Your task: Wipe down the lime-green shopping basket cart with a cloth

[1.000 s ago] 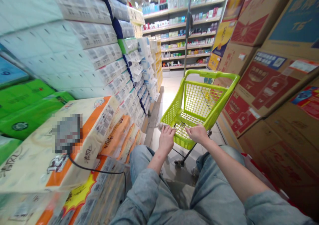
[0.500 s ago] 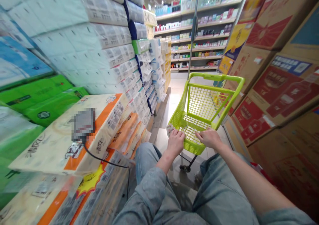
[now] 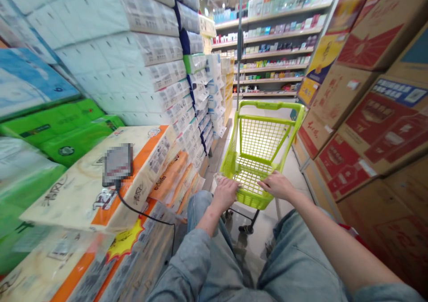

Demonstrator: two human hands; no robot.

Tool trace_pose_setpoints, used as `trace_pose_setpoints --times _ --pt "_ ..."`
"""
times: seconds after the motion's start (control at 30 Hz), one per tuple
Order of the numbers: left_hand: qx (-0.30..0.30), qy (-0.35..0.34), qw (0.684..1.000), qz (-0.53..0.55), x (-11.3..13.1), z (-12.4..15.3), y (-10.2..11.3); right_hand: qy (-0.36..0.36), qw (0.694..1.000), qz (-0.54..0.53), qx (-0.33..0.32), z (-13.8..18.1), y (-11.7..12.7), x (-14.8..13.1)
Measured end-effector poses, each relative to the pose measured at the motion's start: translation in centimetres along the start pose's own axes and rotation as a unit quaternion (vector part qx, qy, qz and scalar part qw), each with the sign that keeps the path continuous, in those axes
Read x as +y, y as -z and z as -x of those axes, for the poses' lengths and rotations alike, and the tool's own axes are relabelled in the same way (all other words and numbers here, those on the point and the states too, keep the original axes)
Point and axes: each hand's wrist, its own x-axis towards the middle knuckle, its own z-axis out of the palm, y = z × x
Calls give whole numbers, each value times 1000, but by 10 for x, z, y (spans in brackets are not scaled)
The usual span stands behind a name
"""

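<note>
A yellow-green plastic shopping cart (image 3: 254, 200) stands in front of me in the aisle, its mesh basket empty and its tall handle frame at the far end. My left hand (image 3: 225, 192) is closed over the near left corner of the basket rim. Something pale and crumpled, perhaps paper, shows beside its fingers, partly hidden. On the near right corner, my right hand (image 3: 278, 185) has its fingers curled around the rim. Dark wheels (image 3: 246, 229) show below, between my knees.
Stacked tissue packs (image 3: 154, 52) rise on the left. A cream tissue pack (image 3: 80, 181) there carries a blurred-out device with a black cable (image 3: 143, 213). Cardboard cartons (image 3: 364, 114) line the right side. Stocked shelves (image 3: 267, 47) and a thin pole (image 3: 240, 39) stand ahead.
The cart's far end has swung left, so it now points more straight down the aisle. Both hands keep their hold, the left one shifting slightly left and down.
</note>
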Motion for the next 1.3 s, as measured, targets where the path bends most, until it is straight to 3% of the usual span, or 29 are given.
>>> trace_pose_setpoints --times 0.2,0.37,0.5,0.63,0.8,0.97,1.17,1.3 --pt "17 48 998 -31 -29 2 9 -2 1000 5 -14 -16 -1 -3" --pt "40 95 994 -35 -17 4 -2 -87 993 20 -78 -28 -1 -20" --pt "42 93 995 -16 -3 4 -8 -164 975 -78 -131 -31 -6 -58" --pt "49 80 996 3 7 4 -7 -199 975 -59 -73 -18 -12 -80" --pt "37 25 998 52 10 7 -2 -158 986 -41 -33 1 -16 -71" --pt "60 30 990 128 9 6 -6 -140 990 -27 -11 8 -17 -66" --pt "122 110 957 241 -7 -12 -21 -144 989 -27 -20 12 -13 -65" --pt "179 227 902 321 -7 -22 -29 -155 987 -29 -20 12 -14 -62"
